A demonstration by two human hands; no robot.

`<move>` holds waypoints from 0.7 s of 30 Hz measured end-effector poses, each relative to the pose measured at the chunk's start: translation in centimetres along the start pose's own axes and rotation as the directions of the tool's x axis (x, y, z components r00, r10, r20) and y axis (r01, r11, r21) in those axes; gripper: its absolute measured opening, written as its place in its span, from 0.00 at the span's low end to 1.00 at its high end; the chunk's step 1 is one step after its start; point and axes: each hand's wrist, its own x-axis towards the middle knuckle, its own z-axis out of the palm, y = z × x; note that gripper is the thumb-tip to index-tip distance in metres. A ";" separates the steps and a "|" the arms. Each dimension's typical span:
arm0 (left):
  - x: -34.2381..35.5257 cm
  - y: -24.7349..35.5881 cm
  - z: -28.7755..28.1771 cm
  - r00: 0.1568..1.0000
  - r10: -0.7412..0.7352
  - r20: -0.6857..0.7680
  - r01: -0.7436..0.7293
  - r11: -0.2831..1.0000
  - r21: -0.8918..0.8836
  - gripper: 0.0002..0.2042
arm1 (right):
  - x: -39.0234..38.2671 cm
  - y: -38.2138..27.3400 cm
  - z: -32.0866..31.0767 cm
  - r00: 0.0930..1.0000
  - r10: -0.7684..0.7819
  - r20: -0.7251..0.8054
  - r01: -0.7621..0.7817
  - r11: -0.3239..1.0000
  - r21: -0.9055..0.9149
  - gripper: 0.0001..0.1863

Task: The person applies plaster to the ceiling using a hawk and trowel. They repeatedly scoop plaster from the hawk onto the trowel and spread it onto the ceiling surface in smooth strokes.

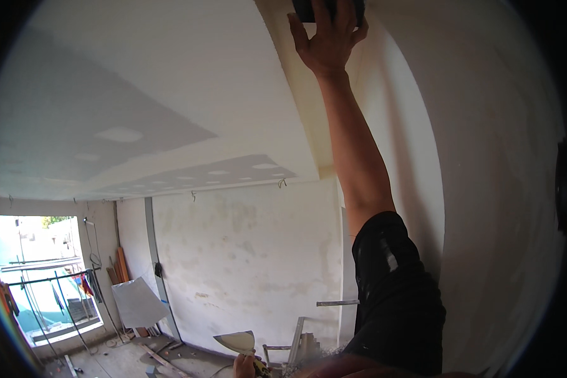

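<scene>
My right hand [331, 47] is raised overhead at the top edge of the view, arm stretched up. Its fingers are spread over a dark block [304, 10], perhaps a sanding block, held up beside the ceiling edge; the block's upper part is cut off by the frame. Low in the middle, my left hand [244, 366] is closed around the handle of a putty knife [236, 341] with a wide, pale blade pointing up and left. Only part of that hand shows. Right of the raised arm runs a smooth, pale curved wall surface [485, 157].
A plasterboard ceiling [189, 63] with filled patches and a dropped edge spans the upper left. Behind is a patchy plastered wall [252, 252]. A bright window opening [44, 252] with bars, a leaning grey sheet [138, 303], and timber scraps [164, 360] on the floor lie left.
</scene>
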 end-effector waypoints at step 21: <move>2.4 0.2 4.0 0.997 -0.026 0.070 0.028 0.999 -0.030 0.15 | -1.9 2.0 2.2 0.989 -0.138 0.061 0.138 0.990 0.004 0.27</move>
